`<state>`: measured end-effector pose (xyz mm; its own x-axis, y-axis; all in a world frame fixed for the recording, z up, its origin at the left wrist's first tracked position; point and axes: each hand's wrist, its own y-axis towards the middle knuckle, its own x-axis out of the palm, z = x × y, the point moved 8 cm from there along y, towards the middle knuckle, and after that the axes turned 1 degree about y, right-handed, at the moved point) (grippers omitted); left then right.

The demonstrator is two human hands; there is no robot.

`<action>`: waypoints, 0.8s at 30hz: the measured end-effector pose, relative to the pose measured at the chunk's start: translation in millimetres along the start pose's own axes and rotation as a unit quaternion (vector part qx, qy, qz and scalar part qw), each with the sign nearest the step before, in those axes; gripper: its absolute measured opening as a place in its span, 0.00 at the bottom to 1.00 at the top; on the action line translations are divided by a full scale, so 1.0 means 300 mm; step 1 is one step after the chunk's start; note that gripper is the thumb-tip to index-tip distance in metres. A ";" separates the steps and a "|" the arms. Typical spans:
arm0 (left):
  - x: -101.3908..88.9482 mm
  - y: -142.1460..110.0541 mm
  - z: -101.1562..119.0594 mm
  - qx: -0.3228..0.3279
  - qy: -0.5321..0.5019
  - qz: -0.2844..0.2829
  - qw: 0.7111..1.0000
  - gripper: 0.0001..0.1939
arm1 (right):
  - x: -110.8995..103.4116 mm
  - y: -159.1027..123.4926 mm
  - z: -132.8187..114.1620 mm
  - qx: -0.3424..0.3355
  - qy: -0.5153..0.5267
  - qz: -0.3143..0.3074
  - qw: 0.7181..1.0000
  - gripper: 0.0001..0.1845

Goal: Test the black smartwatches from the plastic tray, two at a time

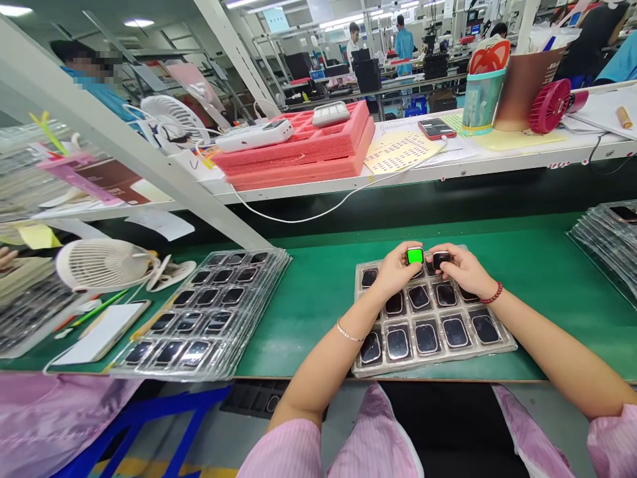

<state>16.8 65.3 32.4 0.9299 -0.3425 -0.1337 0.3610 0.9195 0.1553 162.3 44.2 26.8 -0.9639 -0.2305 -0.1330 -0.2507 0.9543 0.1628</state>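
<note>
My left hand grips a square smartwatch-style unit with a bright green screen between thumb and fingers. My right hand pinches a dark square unit just beside it, and the two units are nearly touching. Both hands rest above the far end of a clear plastic tray, which holds several dark square units in rows. My hands hide the tray's far row. A beaded red bracelet circles my right wrist, and a thin metal bangle circles my left.
The tray lies on a green workbench. Stacks of clear trays stand to the left, with more at the right edge. A white desk fan sits at left. A raised shelf carries red foam trays and papers.
</note>
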 end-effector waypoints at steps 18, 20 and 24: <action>-0.020 0.007 -0.009 0.013 0.032 0.036 0.999 0.26 | 0.009 0.002 0.027 -0.009 0.008 -0.036 0.999 0.27; -0.016 0.010 -0.015 0.009 0.029 0.026 0.999 0.28 | 0.010 0.003 0.026 -0.010 0.012 -0.034 0.999 0.29; -0.014 0.012 -0.016 0.009 0.015 0.020 1.000 0.30 | 0.012 0.004 0.023 -0.015 0.025 -0.030 0.999 0.30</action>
<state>13.7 71.0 28.8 0.9412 -0.2992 -0.1568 0.3250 0.9287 0.1786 159.2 45.9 19.9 -0.9502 -0.2967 -0.0948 -0.3097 0.9326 0.1855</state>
